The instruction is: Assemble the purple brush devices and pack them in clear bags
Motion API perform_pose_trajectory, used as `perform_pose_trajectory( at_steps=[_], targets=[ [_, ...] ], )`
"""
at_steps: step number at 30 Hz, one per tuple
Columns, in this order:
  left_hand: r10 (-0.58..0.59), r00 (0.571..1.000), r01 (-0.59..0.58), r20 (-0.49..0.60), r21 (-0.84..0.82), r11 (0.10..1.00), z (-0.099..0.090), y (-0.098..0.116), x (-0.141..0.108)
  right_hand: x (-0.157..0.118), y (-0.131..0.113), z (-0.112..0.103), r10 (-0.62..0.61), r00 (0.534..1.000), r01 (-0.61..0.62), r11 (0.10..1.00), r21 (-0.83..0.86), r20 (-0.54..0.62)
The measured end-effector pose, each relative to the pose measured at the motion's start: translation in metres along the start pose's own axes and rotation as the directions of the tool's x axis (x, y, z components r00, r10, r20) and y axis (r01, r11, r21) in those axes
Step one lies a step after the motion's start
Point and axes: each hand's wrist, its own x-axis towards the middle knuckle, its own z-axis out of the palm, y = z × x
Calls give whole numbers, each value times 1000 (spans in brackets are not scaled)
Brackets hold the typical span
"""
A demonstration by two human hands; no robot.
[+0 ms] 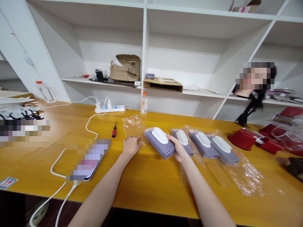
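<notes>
Lavender-grey oblong brush with a white oval bristle pad is tilting in my right hand, which is closing around its right end with the thumb lying on top, just beside the pad. My left hand is lying open and palm down on the yellow wooden desk, gripping nothing, its fingertips just beside the brush's left end. A crumpled clear plastic bag is lying just beyond those fingers.

Three matching lavender-grey brushes are lying in a row to my right, on or inside clear plastic bags, the nearest almost touching the brush in my hand.

Handling note: I am judging that a grip on the lavender body works better than one on the bristle pad, since it keeps the pad clear and the brush steady. Keeping my open hand flat also seems wise, so the thin film isn't dragged.

Farther off, a red-handled screwdriver is lying near a white power strip, and a blurred phone is charging on a white cable.
</notes>
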Motion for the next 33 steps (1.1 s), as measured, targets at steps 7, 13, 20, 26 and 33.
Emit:
perform_pose_trajectory(
  at_steps=[7,13,20,26,33],
  targets=[
    [-31,998,30,-54,-8,1000,-3,-1,2,-2,5,1,125,982,-122,992,-32,140],
    [-71,990,63,-121,-68,996,-5,-3,1,-4,5,-1,144,973,-127,986,-104,177],
    [-22,983,-13,-182,-190,982,-6,-3,3,-5,7,0,152,963,-115,979,-171,221],
    [75,978,-130,-193,-290,948,-5,6,1,-3,9,-1,77,975,-50,990,-129,211],
    [53,968,-155,-247,-415,896,-7,4,3,2,8,-3,31,992,-19,995,-97,118]
  ],
)
